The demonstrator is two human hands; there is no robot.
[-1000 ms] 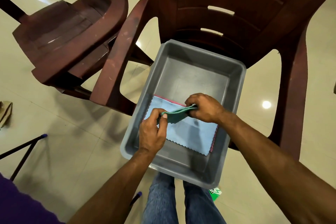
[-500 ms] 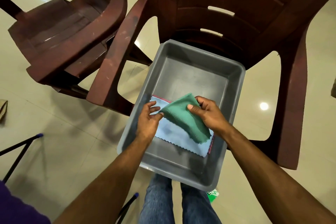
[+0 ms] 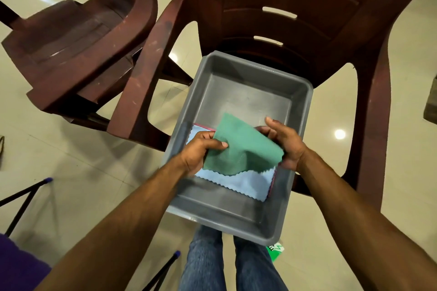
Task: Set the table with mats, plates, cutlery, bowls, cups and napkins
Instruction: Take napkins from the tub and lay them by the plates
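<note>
Two hands were on one green napkin [image 3: 238,146], which you held spread out over the near half of the grey tub [image 3: 248,92]. Your left hand [image 3: 201,151] gripped its left edge, thumb lying on top of the cloth and the fingers curled beneath. Your right hand [image 3: 287,145] held the right edge, fingers bent around the fabric with the forefinger lifted; how firmly it pinched I cannot tell, since the cloth hid the thumb. The green napkin hung slightly slack in the middle and sat above a light blue napkin [image 3: 246,183] with a zigzag edge, which lay flat on the tub floor. A thin strip of red cloth [image 3: 272,183] showed along the blue one's right and far edges, underneath it.

The tub rested on the seat of a dark brown plastic chair [image 3: 307,19], its near end jutting past the seat toward your legs in blue jeans [image 3: 205,262]. A second brown chair [image 3: 78,54] stood to the left, close beside the first, on pale floor tiles [image 3: 71,184].
</note>
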